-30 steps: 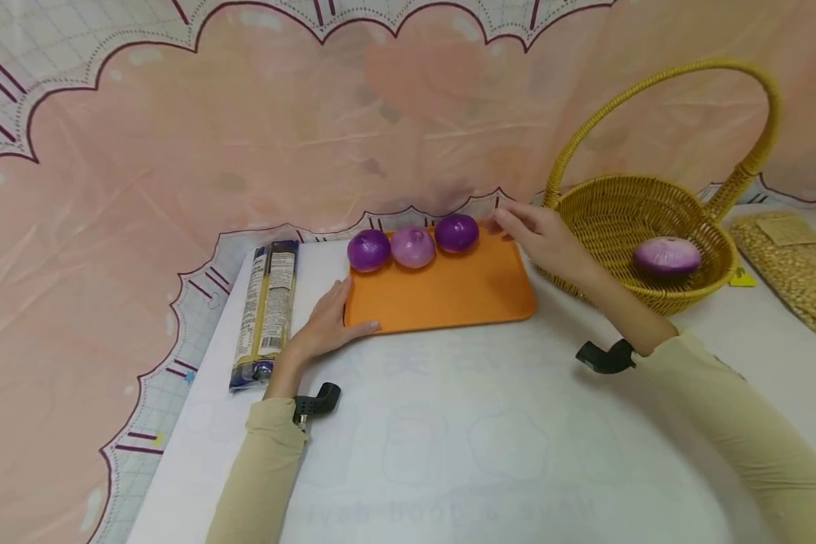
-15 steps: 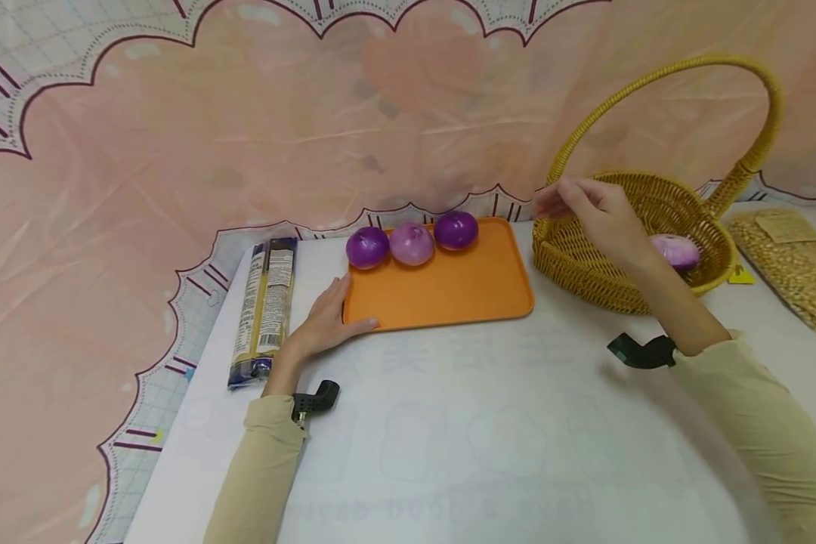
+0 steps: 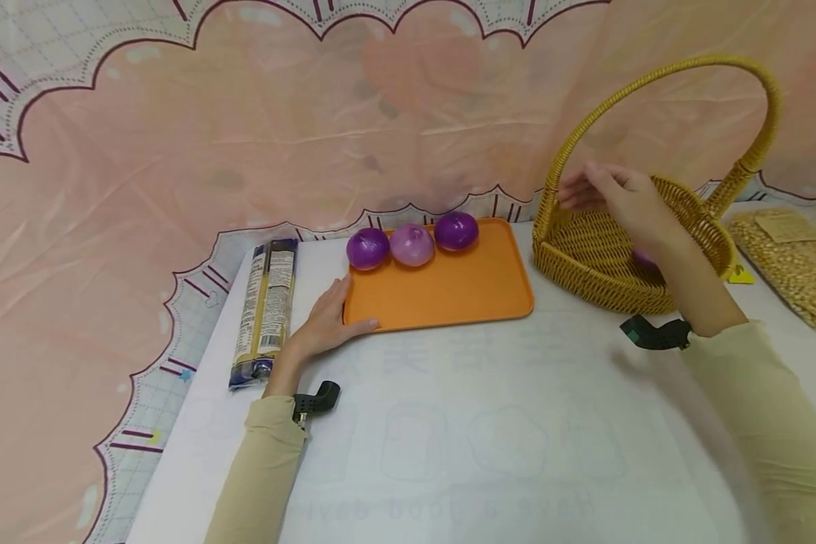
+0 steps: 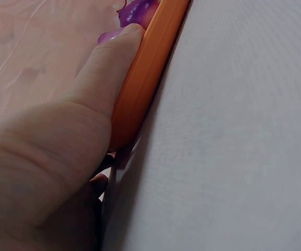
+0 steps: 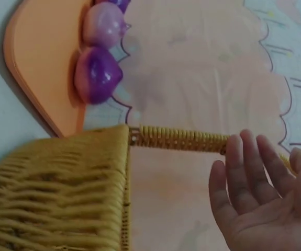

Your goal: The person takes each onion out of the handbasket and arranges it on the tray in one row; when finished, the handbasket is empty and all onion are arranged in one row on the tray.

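My left hand (image 3: 326, 321) rests at the near left corner of an orange tray (image 3: 449, 291), its fingers fairly straight along the left side. Its thumb (image 4: 108, 65) lies along the tray's front rim in the left wrist view. Three purple onions (image 3: 412, 245) stand in a row along the tray's back edge. Over the wicker basket (image 3: 585, 283) hovers my right hand (image 3: 619, 200), holding nothing. In the right wrist view its fingers (image 5: 236, 178) are loosely extended, overlapping the basket handle (image 5: 181, 138). Inside the basket, another purple onion (image 3: 642, 259) is mostly hidden behind my right forearm.
Left of the tray lies a long printed packet (image 3: 265, 313) with dark blue ends. A clear bag of yellowish beans or grains (image 3: 792, 264) lies right of the basket, near a small yellow tag (image 3: 742, 275). A patterned cloth (image 3: 279, 136) hangs behind the table.
My right hand has moved right from beside the rightmost onion on the tray to above the basket, now covering much of the onion there. The left hand stays at the tray corner.
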The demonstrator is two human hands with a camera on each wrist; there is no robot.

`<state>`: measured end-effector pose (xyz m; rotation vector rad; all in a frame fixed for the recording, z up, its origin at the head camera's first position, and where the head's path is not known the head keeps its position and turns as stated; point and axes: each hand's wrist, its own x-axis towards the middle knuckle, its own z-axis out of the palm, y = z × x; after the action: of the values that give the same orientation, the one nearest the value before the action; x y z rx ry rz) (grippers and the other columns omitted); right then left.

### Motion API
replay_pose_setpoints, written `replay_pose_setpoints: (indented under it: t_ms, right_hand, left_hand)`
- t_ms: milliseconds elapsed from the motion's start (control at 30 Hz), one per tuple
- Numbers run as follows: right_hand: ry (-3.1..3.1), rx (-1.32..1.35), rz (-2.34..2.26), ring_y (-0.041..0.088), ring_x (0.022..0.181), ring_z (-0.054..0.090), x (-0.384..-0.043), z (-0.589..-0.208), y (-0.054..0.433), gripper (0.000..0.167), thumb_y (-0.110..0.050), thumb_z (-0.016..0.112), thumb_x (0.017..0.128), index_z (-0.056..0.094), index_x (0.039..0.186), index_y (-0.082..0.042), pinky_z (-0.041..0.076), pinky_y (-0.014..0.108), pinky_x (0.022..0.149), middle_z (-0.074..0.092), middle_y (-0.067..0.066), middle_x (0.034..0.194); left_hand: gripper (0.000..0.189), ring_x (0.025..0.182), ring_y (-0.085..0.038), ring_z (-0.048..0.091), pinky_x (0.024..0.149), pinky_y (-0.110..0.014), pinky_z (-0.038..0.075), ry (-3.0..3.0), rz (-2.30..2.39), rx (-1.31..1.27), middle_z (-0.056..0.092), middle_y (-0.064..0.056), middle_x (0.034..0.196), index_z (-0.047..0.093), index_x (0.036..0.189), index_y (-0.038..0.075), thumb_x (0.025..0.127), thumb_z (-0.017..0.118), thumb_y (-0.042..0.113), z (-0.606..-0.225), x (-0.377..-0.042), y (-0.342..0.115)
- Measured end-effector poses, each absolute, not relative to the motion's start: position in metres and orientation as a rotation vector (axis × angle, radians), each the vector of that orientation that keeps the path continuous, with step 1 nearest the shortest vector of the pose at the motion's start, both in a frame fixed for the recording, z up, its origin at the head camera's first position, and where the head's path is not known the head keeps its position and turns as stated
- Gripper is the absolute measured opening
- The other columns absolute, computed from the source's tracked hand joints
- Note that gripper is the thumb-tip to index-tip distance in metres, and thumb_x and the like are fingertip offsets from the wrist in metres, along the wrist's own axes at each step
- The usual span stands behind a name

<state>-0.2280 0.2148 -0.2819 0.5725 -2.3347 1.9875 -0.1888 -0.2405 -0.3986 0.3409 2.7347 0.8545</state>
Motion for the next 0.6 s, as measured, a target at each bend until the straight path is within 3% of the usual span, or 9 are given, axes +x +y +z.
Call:
replay_pose_setpoints:
  t_ms: [200,400,500,600]
  right_hand:
    - [-2.882,0.699,1.647,0.006,0.099,0.067,-0.241,-0.265,0.236,0.047,-0.039,0.036,0.105,0.053,0.129,-0.002,0.053,0.015,0.087,0.068,-0.006,0.111]
    - [-3.312,0.769,1.175,0.003,0.112,0.063,-0.253,-0.248,0.256,0.052,-0.043,0.031,0.105,0.050,0.138,-0.008,0.046,0.008,0.091,0.060,0.003,0.133]
    - [-3.419,0.730,1.072,0.017,0.125,0.059,-0.257,-0.250,0.265,0.058,-0.049,0.030,0.104,0.042,0.146,-0.011,0.046,0.024,0.105,0.050,0.010,0.146]
    - [-3.472,0.687,1.058,0.028,0.132,0.052,-0.264,-0.257,0.278,0.061,-0.050,0.030,0.103,0.036,0.149,-0.011,0.045,0.031,0.108,0.044,0.014,0.151]
  left_hand:
    - [0.106,0.153,-0.034,0.000,0.123,-0.055,0.004,2.731,0.847,0.332,0.002,-0.015,0.165,0.001,0.157,0.010,0.085,0.065,0.055,-0.400,-0.190,-0.241]
    - [0.107,0.153,-0.034,-0.001,0.123,-0.055,0.003,2.720,0.852,0.314,0.001,-0.013,0.165,-0.001,0.157,0.013,0.085,0.065,0.058,-0.402,-0.189,-0.241]
    - [0.107,0.153,-0.034,-0.001,0.123,-0.055,0.003,2.722,0.851,0.324,0.001,-0.013,0.165,-0.001,0.157,0.013,0.085,0.065,0.057,-0.401,-0.189,-0.241]
    - [0.107,0.153,-0.034,-0.001,0.123,-0.054,0.003,2.727,0.853,0.339,0.002,-0.014,0.165,-0.001,0.157,0.013,0.085,0.065,0.055,-0.401,-0.190,-0.241]
